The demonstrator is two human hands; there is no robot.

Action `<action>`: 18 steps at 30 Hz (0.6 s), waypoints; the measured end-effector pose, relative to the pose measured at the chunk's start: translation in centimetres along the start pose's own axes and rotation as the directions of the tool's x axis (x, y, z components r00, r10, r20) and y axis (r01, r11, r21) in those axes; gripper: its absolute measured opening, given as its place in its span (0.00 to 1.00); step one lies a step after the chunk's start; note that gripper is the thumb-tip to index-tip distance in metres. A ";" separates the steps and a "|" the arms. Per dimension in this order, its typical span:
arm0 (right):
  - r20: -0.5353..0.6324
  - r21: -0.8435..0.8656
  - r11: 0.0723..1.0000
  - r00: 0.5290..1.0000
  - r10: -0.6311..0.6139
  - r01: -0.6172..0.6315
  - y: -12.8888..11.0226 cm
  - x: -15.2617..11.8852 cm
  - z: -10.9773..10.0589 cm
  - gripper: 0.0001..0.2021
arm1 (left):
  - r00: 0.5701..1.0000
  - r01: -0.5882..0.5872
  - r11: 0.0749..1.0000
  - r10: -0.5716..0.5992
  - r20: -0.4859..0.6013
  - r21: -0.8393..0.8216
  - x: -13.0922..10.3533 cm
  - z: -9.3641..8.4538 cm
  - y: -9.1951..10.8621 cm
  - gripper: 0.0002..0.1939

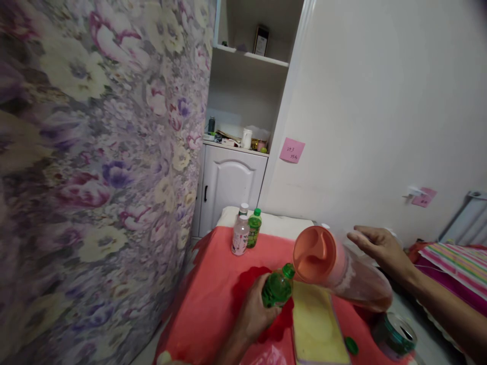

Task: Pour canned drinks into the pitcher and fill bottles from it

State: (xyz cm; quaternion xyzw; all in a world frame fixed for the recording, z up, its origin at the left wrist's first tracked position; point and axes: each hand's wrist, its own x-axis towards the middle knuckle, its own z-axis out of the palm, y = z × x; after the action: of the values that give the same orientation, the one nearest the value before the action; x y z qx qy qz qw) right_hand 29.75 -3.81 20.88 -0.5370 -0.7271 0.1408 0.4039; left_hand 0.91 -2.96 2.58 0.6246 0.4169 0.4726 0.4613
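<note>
The left hand [254,312] is wrapped around a small green bottle [277,288], holding it upright over the red tablecloth [213,289] with its open neck pointing up toward the right. Just above and to the right of that neck hangs a clear pitcher [342,276] with an orange lid [314,253], tipped over so the lid faces the bottle's mouth. The right hand [380,246] lies on the upper side of the pitcher with its fingers stretched out flat; how it grips underneath cannot be told. A loose green cap [351,345] lies on the cloth beside a yellow board [317,324]. Farther back on the table stand a pink bottle [240,234] and another green bottle [254,228], touching.
</note>
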 end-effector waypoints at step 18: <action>0.021 -0.008 1.000 0.999 0.031 -0.031 -0.3 0.0 -0.2 0.26 | 1.000 -0.021 0.999 0.021 -0.003 -0.031 0.0 0.0 -0.4 0.32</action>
State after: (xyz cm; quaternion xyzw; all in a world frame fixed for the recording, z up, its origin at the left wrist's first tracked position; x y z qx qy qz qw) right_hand 29.70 -4.01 21.17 -0.5480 -0.7235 0.1499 0.3920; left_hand 0.88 -2.85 2.19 0.6211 0.4035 0.4847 0.4653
